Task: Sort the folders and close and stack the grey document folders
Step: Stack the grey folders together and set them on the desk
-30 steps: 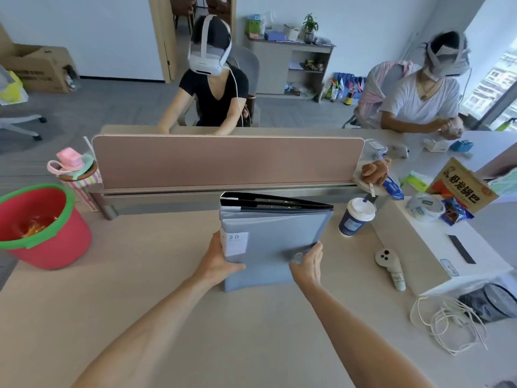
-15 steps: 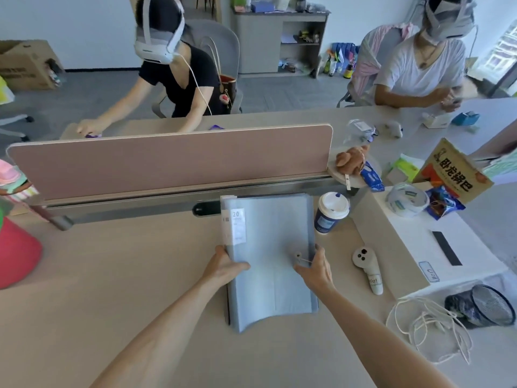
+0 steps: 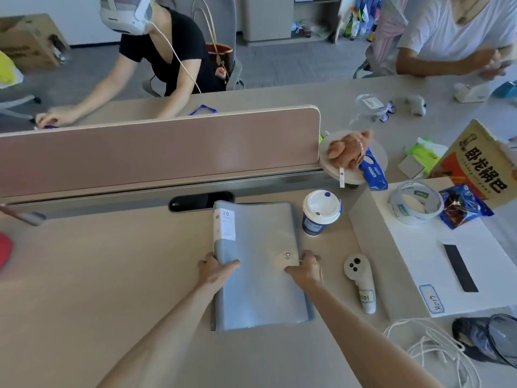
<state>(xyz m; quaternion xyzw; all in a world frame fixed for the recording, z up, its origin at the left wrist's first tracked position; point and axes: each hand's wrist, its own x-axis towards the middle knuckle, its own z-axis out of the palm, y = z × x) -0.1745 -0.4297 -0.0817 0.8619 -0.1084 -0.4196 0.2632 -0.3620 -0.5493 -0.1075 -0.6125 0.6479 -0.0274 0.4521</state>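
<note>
A stack of closed grey document folders (image 3: 260, 292) lies flat on the desk in front of me, spine to the left, with a white "20" label at its far left corner. My left hand (image 3: 215, 271) grips the spine edge, thumb on top of the cover. My right hand (image 3: 306, 268) holds the stack's right edge next to a small metal clasp (image 3: 288, 256) on the cover. Darker folder edges show under the top folder at the left and right sides.
A lidded paper cup (image 3: 320, 212) stands just right of the folders' far corner. A white controller (image 3: 361, 281) lies to the right, a cord (image 3: 430, 351) beyond it. The pink divider (image 3: 156, 152) runs behind. A tape roll (image 3: 416, 203) and snack bags sit far right.
The folders went from standing tilted against my hands to lying flat on the desk. Both hands stayed on the left and right edges, and my view has moved closer and downward.
</note>
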